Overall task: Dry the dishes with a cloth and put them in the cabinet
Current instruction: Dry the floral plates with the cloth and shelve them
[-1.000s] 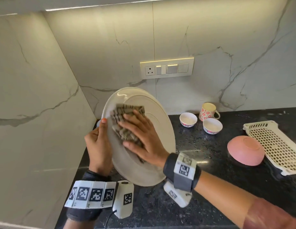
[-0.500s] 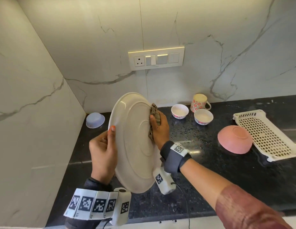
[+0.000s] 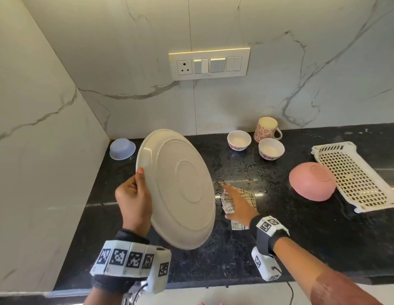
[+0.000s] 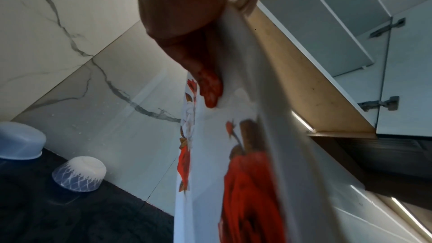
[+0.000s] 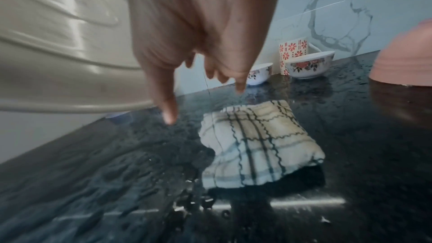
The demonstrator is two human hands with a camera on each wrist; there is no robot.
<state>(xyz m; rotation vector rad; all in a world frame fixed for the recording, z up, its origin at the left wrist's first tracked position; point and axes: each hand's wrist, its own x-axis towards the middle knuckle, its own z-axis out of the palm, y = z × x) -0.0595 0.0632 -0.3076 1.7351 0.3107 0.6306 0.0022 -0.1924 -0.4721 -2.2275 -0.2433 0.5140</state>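
**Inspector:** State the position of the round cream plastic plate.

**Assistant:** Held above the black speckled stone counter, tilted, plain underside toward the head camera. The left hand grips its left rim, thumb on the underside. The left wrist view shows fingers on the printed face, which carries a red flower pattern.

**Inspector:** And the cream checked cloth?

**Assistant:** Half a second ago the right hand was pressing it against the plate. It now lies crumpled on the wet counter, just right of the plate. The right hand is above it, fingers spread and straight, gripping nothing; the right wrist view shows a gap between fingertips and cloth.

**Inspector:** Consequence for the task?

**Assistant:** In my judgement, wiping of this plate is finished and stowing comes next. The white overhead cabinet stands open in the left wrist view.

**Inspector:** Outstanding items?

**Assistant:** Two small white floral bowls, a floral mug, an upturned pink bowl, an upturned blue bowl and a white perforated tray remain on the counter. Water beads show around the cloth.
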